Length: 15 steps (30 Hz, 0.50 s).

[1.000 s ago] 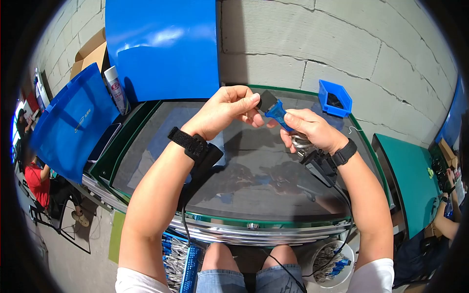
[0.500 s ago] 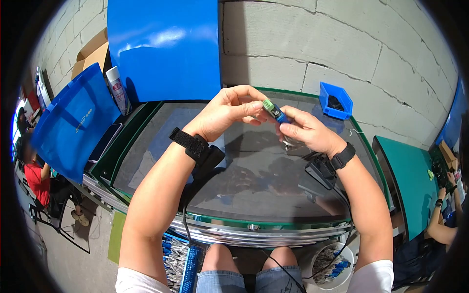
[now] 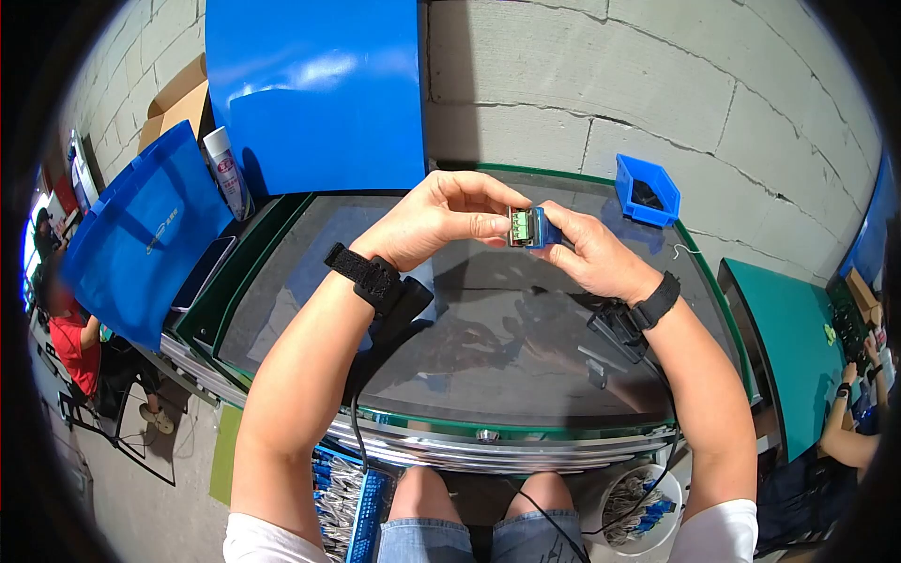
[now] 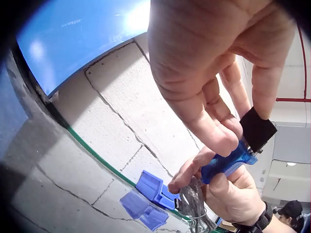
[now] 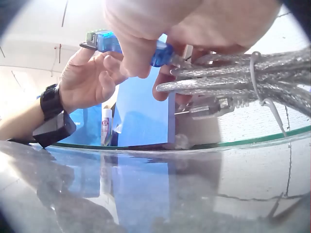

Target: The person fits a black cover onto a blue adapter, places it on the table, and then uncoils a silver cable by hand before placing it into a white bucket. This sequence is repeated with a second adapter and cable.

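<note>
The connector point(image 3: 542, 225) is raised above the bench point(image 3: 488, 366), between the two grips. The right grip point(image 3: 601, 255) is narrow, pinching the blue body. The left grip point(image 3: 446, 218) is also narrow, its fingertips at the end bearing the green terminal block point(image 3: 522, 228) and a black piece point(image 4: 257, 130). A bundled cable point(image 5: 218, 85) trails from the right grip, bound by a tie point(image 5: 254, 73) (how firmly, cannot be told).

Hazards, as judged: the left grip has little surface to hold, so an uneven pull or twist could let the connector slip and fall to the bench. Hard pressure on the terminal block could strain its seating. The bundle's weight could tilt the body should the right grip slacken. The wrist unit point(image 3: 615, 330), below the right grip, could catch the bundle.

Edges and room: the bench's green far edge lies beyond both grips, the block wall point(image 3: 610, 84) behind it. A blue bin point(image 3: 651, 216) stands beyond and right of the right grip; a spray can point(image 3: 228, 174) stands well left of the left grip. The widest room for movement lies below the grips.
</note>
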### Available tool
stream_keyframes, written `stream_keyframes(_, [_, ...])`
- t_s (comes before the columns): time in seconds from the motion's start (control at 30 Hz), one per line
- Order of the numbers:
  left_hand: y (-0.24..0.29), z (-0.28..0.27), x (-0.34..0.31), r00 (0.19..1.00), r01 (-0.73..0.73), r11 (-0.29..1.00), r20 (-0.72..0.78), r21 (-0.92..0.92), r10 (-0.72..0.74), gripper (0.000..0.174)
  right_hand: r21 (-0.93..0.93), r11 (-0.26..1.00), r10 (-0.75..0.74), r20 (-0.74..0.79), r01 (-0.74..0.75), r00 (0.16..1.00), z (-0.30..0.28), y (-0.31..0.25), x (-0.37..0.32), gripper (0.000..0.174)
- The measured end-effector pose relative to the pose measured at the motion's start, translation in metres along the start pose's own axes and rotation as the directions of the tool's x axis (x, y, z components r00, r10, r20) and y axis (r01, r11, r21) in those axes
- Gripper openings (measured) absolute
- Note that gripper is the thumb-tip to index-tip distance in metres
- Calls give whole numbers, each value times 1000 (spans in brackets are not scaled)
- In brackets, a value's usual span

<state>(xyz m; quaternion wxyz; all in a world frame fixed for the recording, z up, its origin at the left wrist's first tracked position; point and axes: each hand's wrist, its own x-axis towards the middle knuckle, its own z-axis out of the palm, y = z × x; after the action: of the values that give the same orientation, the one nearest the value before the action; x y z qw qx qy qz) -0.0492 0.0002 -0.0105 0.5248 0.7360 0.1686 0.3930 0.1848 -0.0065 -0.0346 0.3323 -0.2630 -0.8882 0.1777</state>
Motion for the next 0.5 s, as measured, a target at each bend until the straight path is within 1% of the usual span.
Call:
stream_keyframes(0.03, [0, 0, 0, 1000, 4, 1000, -6, 7, -4, 30, 0, 1000, -1, 1, 1, 1000, 0, 1, 0, 30])
stream_keyframes(0.1, [0, 0, 0, 1000, 3, 1000, -6, -8, -3, 31, -74, 997, 4, -49, -8, 999, 0, 5, -1, 29])
stream_keyframes(0.13, [0, 0, 0, 1000, 3, 1000, -3, -23, -3, 33, -73, 997, 5, -49, -8, 999, 0, 3, 0, 29])
stream_keyframes(0.2, [1, 3, -1, 1000, 7, 1000, -17, -21, -7, 33, -222, 973, -89, -86, 68, 992, -3, -2, 1, 29])
stream_keyframes(0.23, [3, 4, -1, 1000, 8, 1000, -30, -18, -9, 33, -223, 972, -90, -89, 68, 992, -2, -2, 1, 29])
stream_keyframes(0.3, [2, 3, 0, 999, 14, 1000, -37, -4, -15, 33, -275, 956, -155, -168, 105, 974, -1, -3, 2, 30])
stream_keyframes(0.43, [2, 2, 0, 997, 17, 999, -72, 42, -14, 29, -304, 950, -131, -169, 75, 977, -2, -4, 1, 31])
stream_keyframes(0.5, [2, 2, 0, 997, 14, 999, -78, 35, -11, 29, -313, 948, -119, -201, 51, 972, -1, -3, 0, 31])
